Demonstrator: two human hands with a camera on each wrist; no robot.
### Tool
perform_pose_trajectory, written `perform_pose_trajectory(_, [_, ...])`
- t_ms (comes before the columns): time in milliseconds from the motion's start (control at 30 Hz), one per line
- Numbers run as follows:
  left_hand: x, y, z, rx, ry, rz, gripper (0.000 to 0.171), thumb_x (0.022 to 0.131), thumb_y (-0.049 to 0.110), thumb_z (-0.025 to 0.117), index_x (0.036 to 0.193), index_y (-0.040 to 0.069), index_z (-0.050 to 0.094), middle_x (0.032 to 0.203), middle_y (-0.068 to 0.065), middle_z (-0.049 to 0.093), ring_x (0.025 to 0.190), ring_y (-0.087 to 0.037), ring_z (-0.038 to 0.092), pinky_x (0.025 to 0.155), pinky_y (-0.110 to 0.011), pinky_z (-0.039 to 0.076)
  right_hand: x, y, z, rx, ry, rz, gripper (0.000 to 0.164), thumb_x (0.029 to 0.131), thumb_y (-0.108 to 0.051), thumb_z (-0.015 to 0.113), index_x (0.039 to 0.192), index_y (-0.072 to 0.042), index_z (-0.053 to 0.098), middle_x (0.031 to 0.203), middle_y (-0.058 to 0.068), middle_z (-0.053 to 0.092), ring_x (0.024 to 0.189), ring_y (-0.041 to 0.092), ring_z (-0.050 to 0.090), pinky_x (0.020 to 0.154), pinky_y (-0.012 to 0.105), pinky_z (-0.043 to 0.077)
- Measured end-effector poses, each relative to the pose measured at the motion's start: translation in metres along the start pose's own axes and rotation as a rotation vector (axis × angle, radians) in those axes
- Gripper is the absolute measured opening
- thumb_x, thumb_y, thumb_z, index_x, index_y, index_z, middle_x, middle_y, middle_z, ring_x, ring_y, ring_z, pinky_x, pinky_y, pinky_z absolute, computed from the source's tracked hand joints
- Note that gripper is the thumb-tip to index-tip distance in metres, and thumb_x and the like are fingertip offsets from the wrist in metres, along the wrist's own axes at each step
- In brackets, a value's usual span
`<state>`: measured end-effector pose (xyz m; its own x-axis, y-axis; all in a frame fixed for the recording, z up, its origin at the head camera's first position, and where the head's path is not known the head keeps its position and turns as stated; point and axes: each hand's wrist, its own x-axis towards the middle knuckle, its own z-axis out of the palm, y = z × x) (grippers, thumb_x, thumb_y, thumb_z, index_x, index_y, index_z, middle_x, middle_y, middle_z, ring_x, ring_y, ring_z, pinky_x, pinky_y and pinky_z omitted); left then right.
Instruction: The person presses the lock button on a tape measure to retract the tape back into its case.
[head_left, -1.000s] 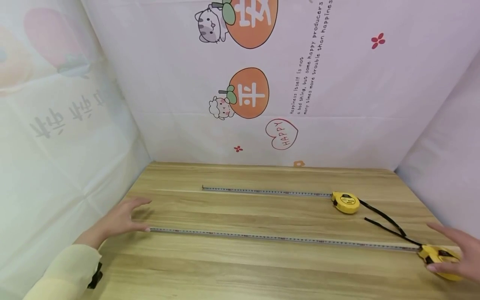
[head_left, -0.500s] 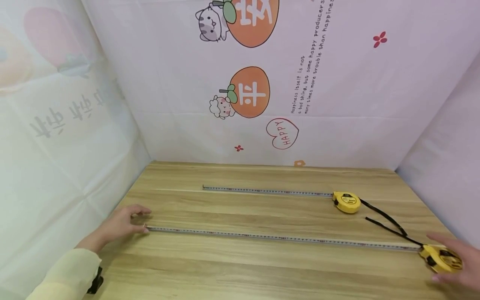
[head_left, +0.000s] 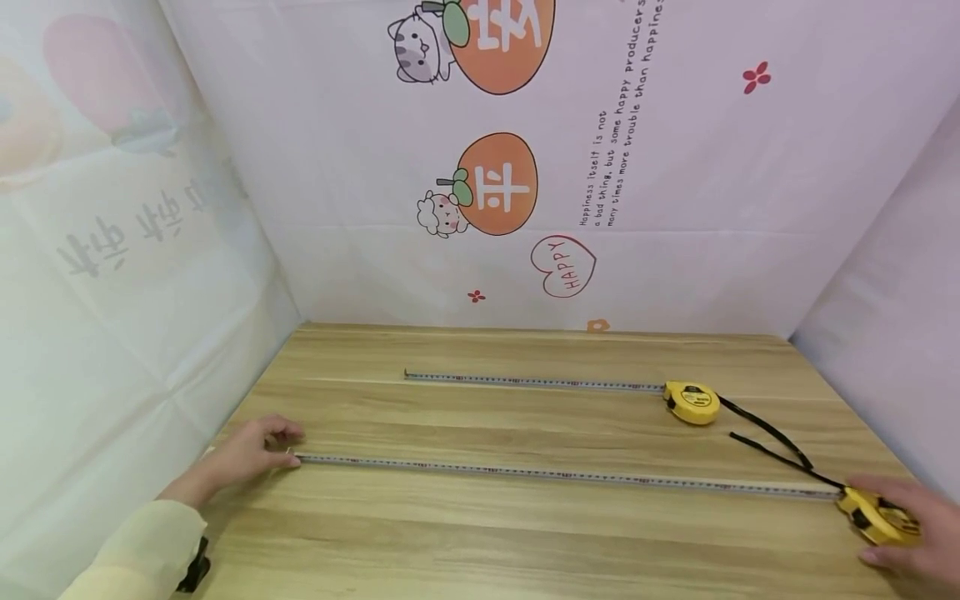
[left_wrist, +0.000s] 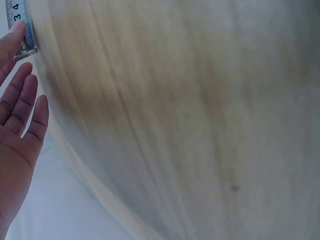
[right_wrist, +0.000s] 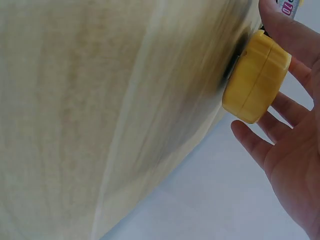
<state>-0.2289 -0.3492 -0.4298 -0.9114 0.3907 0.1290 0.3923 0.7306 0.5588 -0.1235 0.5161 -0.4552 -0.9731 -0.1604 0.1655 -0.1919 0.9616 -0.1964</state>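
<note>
In the head view, two yellow tape measures lie on the wooden table. The nearer tape measure has its silver blade drawn out to the left across the table. My right hand is around its case, thumb on the near side and fingers on the far side; the right wrist view shows the yellow case between them. At the blade's hooked end, my left hand rests its thumb on the blade. The left wrist view shows the thumb over the first numbers, with the other fingers loosely extended.
Farther back lies the second tape measure, its shorter blade also drawn out leftward. Black wrist straps lie between the two cases. A printed white cloth hangs behind the table, with cloth on both sides.
My left fingers have bent inward and lowered by the blade's end. The right hand has shifted slightly and drawn closer around the case. Both tape measures stay nearly in place.
</note>
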Motion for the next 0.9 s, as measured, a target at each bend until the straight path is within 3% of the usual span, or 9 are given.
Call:
perform_pose_trajectory(367, [0.003,-0.003,0.004,-0.01,-0.009,0.023,0.022,0.078,0.014,0.081,0.096,0.005,0.071,0.094,-0.001,0.068,0.083,-0.011,0.061,0.073,-0.029,0.053,-0.002,-0.003,0.004,-0.058,0.041,-0.037,0.09,0.045,-0.02,0.094,0.122,0.004,0.054,0.111,0.03,0.057,0.096,0.05,0.053,0.071,0.06,0.046])
perform_pose_trajectory(633, [0.001,-0.002,0.004,-0.031,-0.013,0.02,0.014,0.078,0.01,0.081,0.087,0.008,0.071,0.089,0.001,0.066,0.079,-0.007,0.058,0.069,-0.027,0.052,0.0,-0.011,0.002,-0.064,0.08,-0.023,0.087,0.046,-0.01,0.093,0.121,0.009,0.053,0.108,0.032,0.056,0.094,0.05,0.053,0.071,0.06,0.045])
perform_pose_trajectory(900, [0.0,-0.005,0.002,-0.043,-0.026,0.013,0.012,0.079,0.008,0.08,0.087,0.007,0.071,0.088,0.001,0.066,0.077,-0.005,0.057,0.066,-0.026,0.051,0.0,-0.014,0.0,-0.065,0.041,-0.001,0.084,0.05,-0.011,0.093,0.12,0.01,0.052,0.109,0.033,0.056,0.095,0.052,0.053,0.072,0.061,0.045])
